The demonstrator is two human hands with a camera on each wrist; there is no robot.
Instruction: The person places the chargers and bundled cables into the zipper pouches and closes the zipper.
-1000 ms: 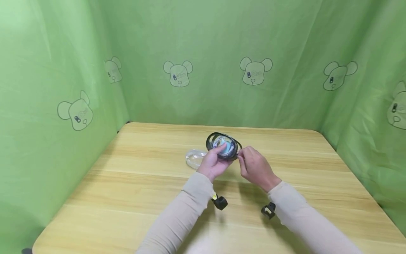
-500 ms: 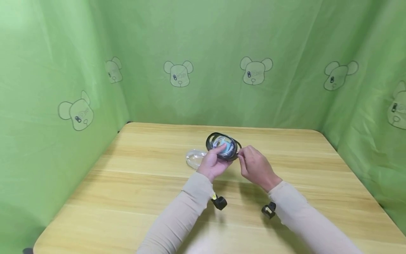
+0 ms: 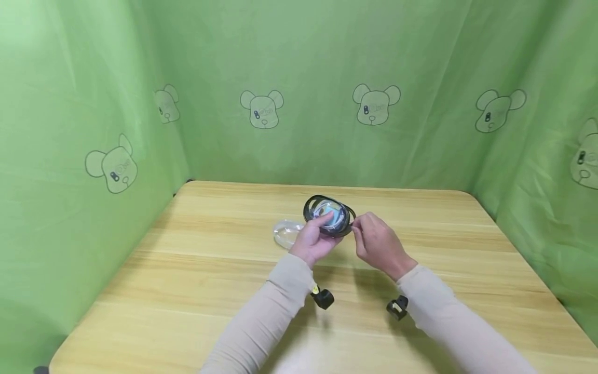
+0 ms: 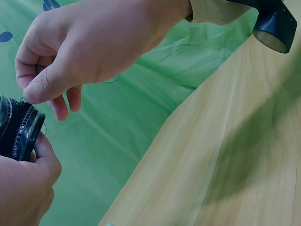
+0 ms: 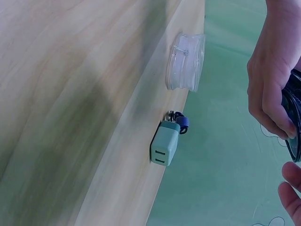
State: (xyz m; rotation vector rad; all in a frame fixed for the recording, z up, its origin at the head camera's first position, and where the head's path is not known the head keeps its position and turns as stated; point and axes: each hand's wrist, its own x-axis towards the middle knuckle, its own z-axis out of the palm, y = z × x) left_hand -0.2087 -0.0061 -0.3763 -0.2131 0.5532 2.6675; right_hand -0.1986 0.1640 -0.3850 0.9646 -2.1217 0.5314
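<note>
A round black-rimmed zip case (image 3: 344, 217) with a see-through top is held in my left hand (image 3: 316, 240), the thumb lying on the window. Light blue shows through that window; I cannot tell whether it is inside or behind. Metallic teeth line the side of the case in the left wrist view. At its right edge my right hand (image 3: 378, 243) pinches something small with thumb and forefinger, probably the zip pull, which the fingers cover. Left of the case, a clear plastic container (image 3: 285, 234) lies on the table, partly behind my left hand.
A mint-green charger (image 5: 165, 143) with two ports stands on the wooden table (image 5: 56, 117) in the right wrist view. Beside it is a coiled dark cable (image 5: 180, 123) with a blue tie. Green curtains (image 3: 317, 150) enclose the table at the back and sides.
My right hand has shifted very slightly to the right, still pinching at the edge of the case. The left hand and the case hold almost the same position.
</note>
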